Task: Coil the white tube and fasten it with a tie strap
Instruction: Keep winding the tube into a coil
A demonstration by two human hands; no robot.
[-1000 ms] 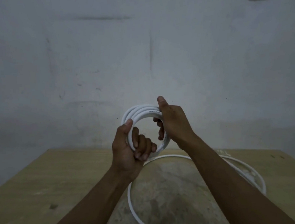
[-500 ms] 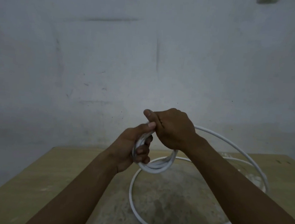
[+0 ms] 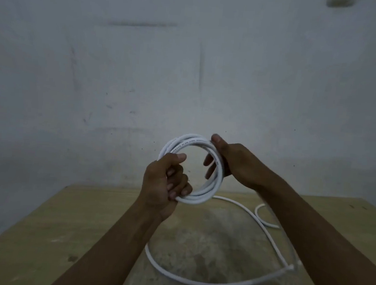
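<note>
The white tube (image 3: 183, 142) is being held up in the air as a small round coil of several turns, out in front of the person and above the far part of the table (image 3: 40, 232). The left hand (image 3: 163, 185) is gripping the coil at its lower left, with the fingers curled right round the bundled turns. The right hand (image 3: 232, 161) is holding the upper right. Its thumb is lying over the top of the turns and its fingers are reaching through behind them, so it is pinching the bundle.

From the bottom of the coil the rest of the tube is trailing down onto the table and lying there in a wide, loose curve under both forearms, partly hidden behind the right one. From where I'm standing the coiling looks well under way but not finished, as that loose run is waiting to be wound in. I'm not seeing any tie strap, on the table or in either hand, so the fastening looks not yet begun. Behind it all a bare, scuffed wall (image 3: 188, 63) is filling the view.
</note>
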